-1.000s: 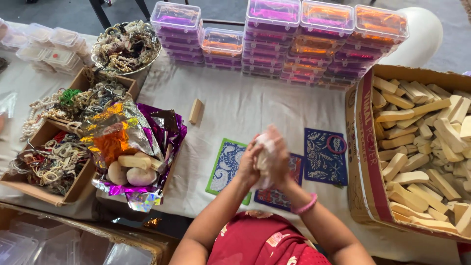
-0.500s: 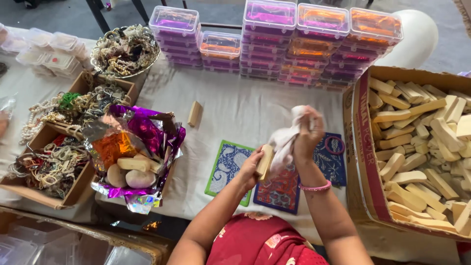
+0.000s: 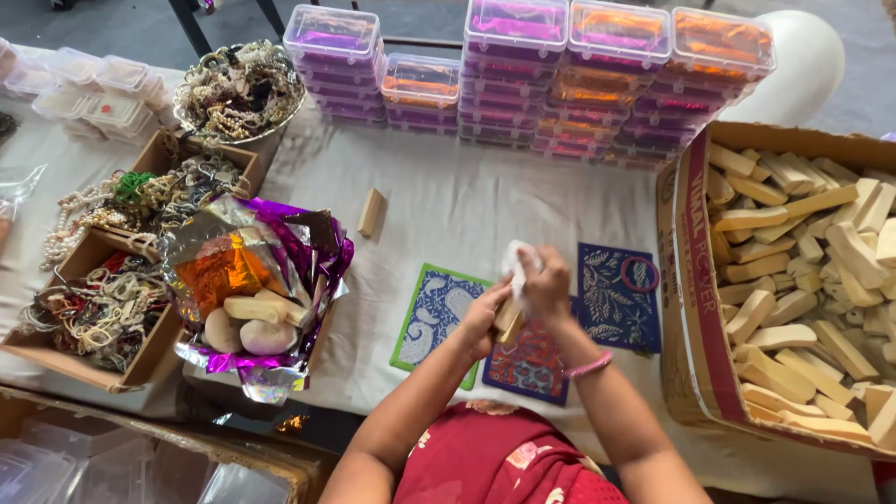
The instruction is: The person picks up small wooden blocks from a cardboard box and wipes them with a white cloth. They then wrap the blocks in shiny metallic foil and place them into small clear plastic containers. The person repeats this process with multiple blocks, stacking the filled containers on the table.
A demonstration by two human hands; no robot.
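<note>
**A:** so what have we got in our hands here?

**B:** A small wooden block (image 3: 509, 320), pale tan, same kind as the sticks in the big box. It sits between our two hands, just above the patterned mats. Only its lower end shows, so as far as we can tell the long axis runs tilted, lower end toward us and a bit left, upper end going up into the right hand.

**A:** and the hands themselves?

**B:** Left hand (image 3: 483, 317) is curled around the block's lower end from the left, gripping it. Right hand (image 3: 546, 283) is clenched on a white cloth (image 3: 516, 259) and pressed against the block's upper part, so cloth and block are touching. There's a pink bangle (image 3: 588, 365) on that wrist.

**A:** what's right under us?

**B:** Three printed mats on the white tablecloth (image 3: 448, 201): a green-edged blue one (image 3: 431, 315) to the left, a dark blue one (image 3: 611, 294) to the right with a pink ring (image 3: 639, 274) lying on it, and a red-and-blue one (image 3: 527, 369) nearest us.

**A:** further out?

**B:** Cardboard box of wooden blocks (image 3: 793, 280) on the right. One loose wooden block (image 3: 371, 212) lies well apart on the cloth, up-left. Left of that is a purple foil wrap (image 3: 257, 289) with soap-like pieces, then cardboard trays of beaded jewellery (image 3: 98, 280). Stacked clear plastic cases (image 3: 560, 75) line the far edge.
</note>
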